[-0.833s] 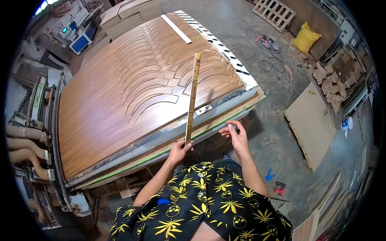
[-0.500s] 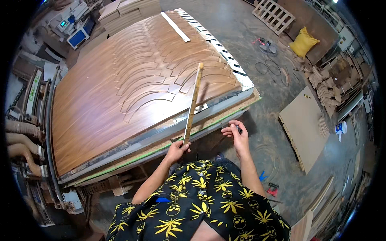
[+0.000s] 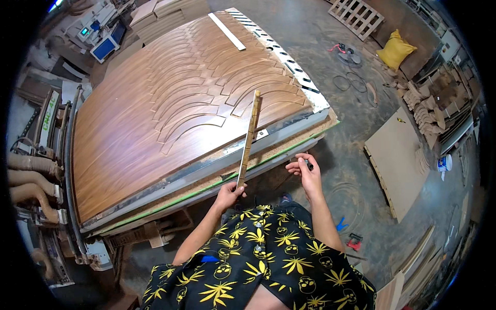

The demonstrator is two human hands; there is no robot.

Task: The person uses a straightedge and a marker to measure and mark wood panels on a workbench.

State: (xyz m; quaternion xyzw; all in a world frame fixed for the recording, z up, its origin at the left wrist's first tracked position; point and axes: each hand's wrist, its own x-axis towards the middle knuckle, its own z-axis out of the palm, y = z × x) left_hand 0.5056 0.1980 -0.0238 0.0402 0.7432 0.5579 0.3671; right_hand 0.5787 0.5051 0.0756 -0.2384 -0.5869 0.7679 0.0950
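— What is that long piece in the left hand (image 3: 230, 192)?

— A narrow wooden strip (image 3: 249, 138), pale yellowish, straight and thin, with faint marks along its length. The hand grips its near end; the far end points away and slightly right, raised over the wood-veneer panel (image 3: 134, 139).

— And the panel?

— A large brown sheet lying flat on the table (image 3: 206, 178), cut into rows of curved, arc-shaped pieces across its far half; the near half is uncut.

— What about the right hand (image 3: 305, 173)?

— It pinches a small dark object (image 3: 308, 165) between its fingertips, just off the table's near edge. Too small to tell what it is.
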